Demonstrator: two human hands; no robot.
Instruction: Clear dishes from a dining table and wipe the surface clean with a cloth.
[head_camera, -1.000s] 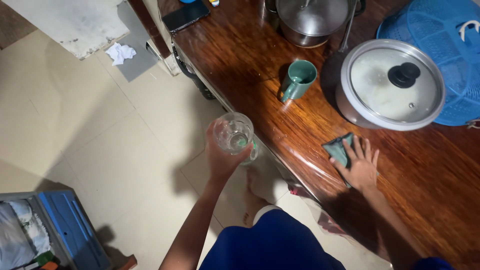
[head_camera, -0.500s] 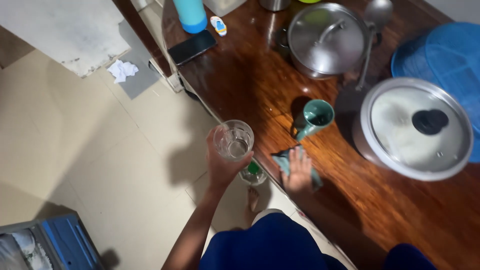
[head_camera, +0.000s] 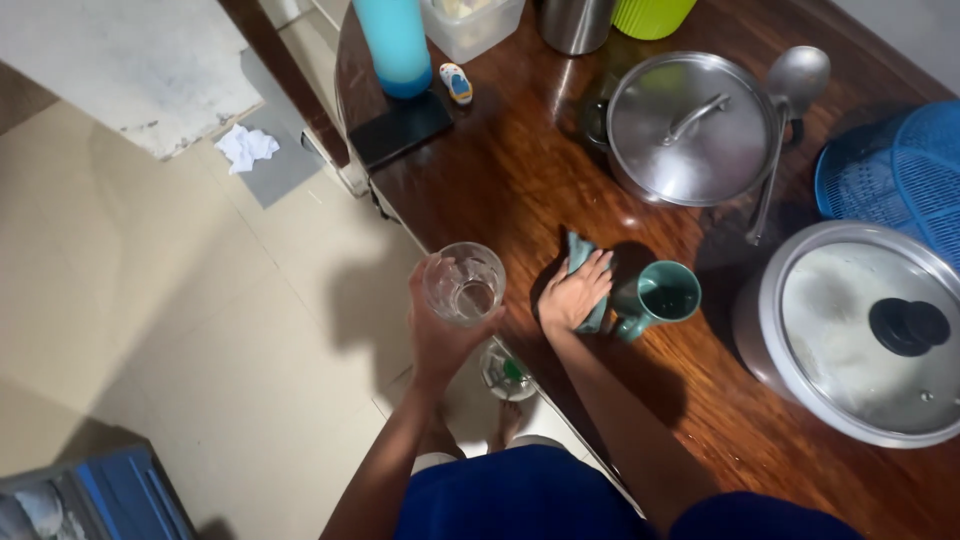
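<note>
Two hands: left hand (head_camera: 440, 335) fingers wrapped round clear drinking glass (head_camera: 463, 284), held off the table (head_camera: 520, 170) edge; right hand (head_camera: 574, 293) fingers together, pressing teal cloth (head_camera: 583, 262) flat near that edge (beside green mug (head_camera: 660, 296)). Cloth has shifted farther along the edge.

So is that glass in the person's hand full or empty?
Empty, or nearly. The clear glass in the left hand is upright, and its bottom shows through with no liquid level visible.
</note>
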